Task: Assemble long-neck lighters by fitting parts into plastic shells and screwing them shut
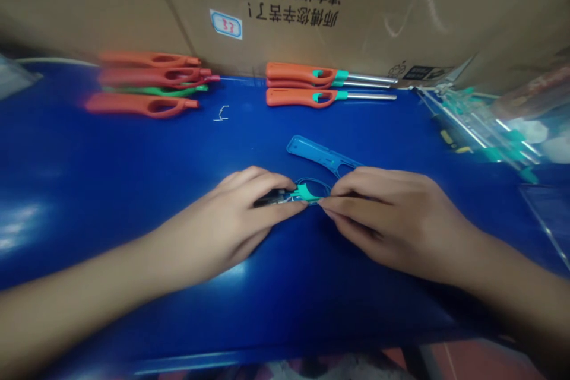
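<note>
Toward the near middle of the blue table [267, 309]: open blue shell half [312, 179] with green trigger [305, 192].
Left hand [244, 208] curled, thumb and forefinger pinching the left part; right hand [396, 214], fingertips pressed together, pinching the right end, small piece between, if any, impossible to tell. Just beyond, matching blue shell half [314, 152], not yet joined: work seemingly partway. Farther, small wire bits [219, 113]; far left, orange handles [127, 105] without tubes; far centre, orange lighters [294, 98], apparently complete; far right, loose metal tubes [463, 127]; behind, cardboard box [285, 38].
</note>
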A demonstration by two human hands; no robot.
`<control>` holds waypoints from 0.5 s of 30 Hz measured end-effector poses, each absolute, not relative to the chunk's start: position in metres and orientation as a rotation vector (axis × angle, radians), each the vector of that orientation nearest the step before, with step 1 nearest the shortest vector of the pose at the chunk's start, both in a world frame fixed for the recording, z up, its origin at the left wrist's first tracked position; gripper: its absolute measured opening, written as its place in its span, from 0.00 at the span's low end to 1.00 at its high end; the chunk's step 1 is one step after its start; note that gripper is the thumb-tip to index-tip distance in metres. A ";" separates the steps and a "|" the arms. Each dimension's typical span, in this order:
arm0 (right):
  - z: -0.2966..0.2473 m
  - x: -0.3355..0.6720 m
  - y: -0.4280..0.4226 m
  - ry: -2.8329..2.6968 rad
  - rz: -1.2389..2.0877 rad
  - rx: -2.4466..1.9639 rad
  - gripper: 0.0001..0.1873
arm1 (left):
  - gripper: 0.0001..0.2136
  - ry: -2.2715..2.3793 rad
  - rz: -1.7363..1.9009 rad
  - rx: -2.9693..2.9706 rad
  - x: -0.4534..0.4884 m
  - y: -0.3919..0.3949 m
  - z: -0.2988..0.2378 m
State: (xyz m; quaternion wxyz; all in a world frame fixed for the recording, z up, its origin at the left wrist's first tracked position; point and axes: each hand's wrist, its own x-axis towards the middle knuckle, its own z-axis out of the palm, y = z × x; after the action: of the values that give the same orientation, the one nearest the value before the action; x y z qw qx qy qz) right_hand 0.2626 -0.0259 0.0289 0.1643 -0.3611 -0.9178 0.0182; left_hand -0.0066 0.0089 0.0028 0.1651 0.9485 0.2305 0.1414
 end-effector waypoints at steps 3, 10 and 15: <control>0.027 0.263 -0.025 -2.637 0.051 -1.051 0.10 | 0.19 0.652 0.403 2.718 -0.006 0.009 0.003; 0.029 0.257 -0.027 -2.601 0.240 -1.175 0.12 | 0.20 0.651 0.393 2.749 -0.005 0.009 0.003; 0.032 0.252 -0.031 -2.491 0.403 -1.274 0.11 | 0.20 0.655 0.395 2.775 -0.005 0.007 0.005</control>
State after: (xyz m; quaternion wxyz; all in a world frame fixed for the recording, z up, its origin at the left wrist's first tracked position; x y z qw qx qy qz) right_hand 0.2521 -0.0314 0.0322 0.1567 -0.4450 -0.8704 0.1406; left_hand -0.0046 0.0070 0.0052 0.1310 0.9558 0.2255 0.1359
